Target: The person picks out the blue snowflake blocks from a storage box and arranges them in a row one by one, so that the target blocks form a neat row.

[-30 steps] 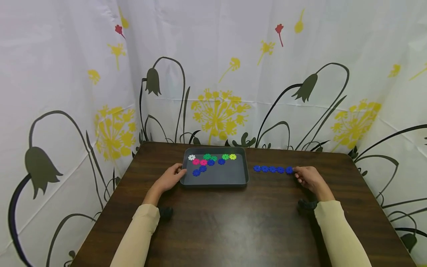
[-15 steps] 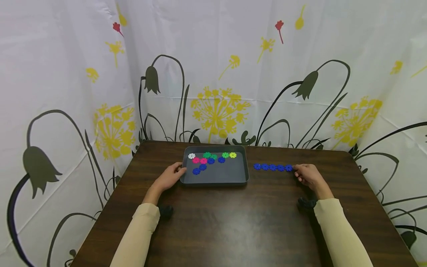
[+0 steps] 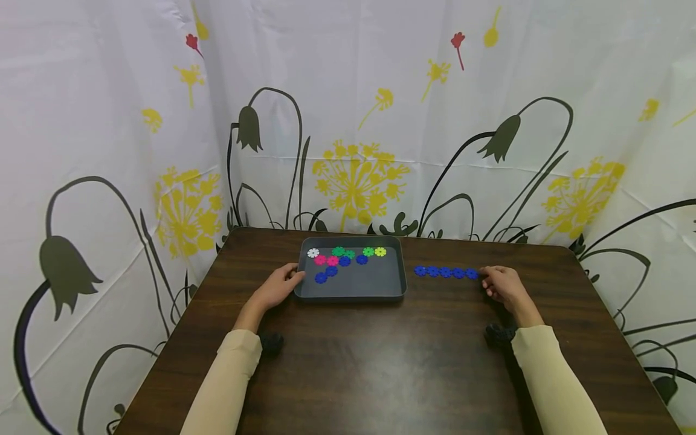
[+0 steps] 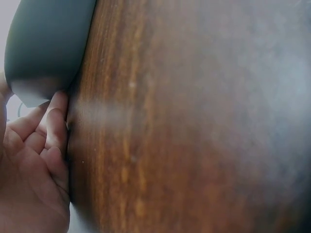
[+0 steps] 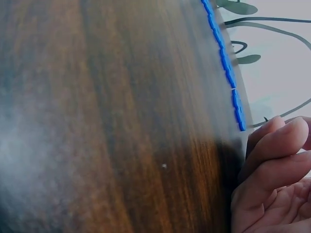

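My left hand (image 3: 276,286) grips the left wall of a dark grey tray (image 3: 375,287), thumb over the rim and fingers against the outside. In the left wrist view those fingers (image 4: 56,121) bend up beneath the tray's side (image 4: 48,43). Right of the tray, several blue flower-shaped discs (image 3: 446,272) lie edge to edge in a row on the table. My right hand (image 3: 504,286) rests at the row's right end, fingers loosely curled, fingertips just beside the last disc (image 3: 472,273). The right wrist view shows this end disc (image 5: 238,110) uncovered, with a small space before the fingers (image 5: 286,138).
Inside the tray are more flower discs: a white one (image 3: 313,253), two pink, several green and blue ones, and a yellow one (image 3: 380,252). The brown wooden table (image 3: 380,362) ends at a flower-printed curtain (image 3: 348,121). Both wrists carry dark straps.
The right fingertips have eased slightly to the right, off the last blue disc. My left hand and the tray stay put, while the head view has shifted a little.
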Motion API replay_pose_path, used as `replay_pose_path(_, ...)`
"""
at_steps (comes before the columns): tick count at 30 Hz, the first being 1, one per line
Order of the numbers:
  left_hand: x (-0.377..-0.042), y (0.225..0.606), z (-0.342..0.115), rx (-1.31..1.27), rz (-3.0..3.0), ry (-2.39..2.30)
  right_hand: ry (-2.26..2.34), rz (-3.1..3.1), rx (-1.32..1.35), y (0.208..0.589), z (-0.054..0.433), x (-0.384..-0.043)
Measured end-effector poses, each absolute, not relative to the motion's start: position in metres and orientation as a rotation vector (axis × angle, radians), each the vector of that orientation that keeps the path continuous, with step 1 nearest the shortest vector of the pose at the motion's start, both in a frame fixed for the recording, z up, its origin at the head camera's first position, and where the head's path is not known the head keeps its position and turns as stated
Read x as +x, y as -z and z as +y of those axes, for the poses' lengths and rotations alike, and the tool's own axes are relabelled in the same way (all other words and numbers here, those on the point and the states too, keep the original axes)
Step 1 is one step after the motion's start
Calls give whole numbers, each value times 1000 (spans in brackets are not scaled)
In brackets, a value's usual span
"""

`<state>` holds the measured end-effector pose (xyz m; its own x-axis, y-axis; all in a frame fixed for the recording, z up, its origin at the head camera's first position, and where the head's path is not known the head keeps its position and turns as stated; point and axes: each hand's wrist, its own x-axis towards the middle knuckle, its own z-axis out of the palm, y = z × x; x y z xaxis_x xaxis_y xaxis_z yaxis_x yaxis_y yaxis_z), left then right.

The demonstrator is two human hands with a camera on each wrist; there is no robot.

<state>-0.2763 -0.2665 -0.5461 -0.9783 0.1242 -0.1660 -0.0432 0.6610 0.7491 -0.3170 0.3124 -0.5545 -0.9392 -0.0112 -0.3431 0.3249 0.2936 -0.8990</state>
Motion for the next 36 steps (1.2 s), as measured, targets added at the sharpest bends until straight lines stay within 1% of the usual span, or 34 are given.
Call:
replay_pose_path(22, -275, 547, -264, 56, 2692, -1200, 1669, 2338, 248, 556, 312, -314)
replay_pose_path(36, -275, 546, -264, 53, 2712, -1190, 1721, 2397, 235, 548, 294, -310)
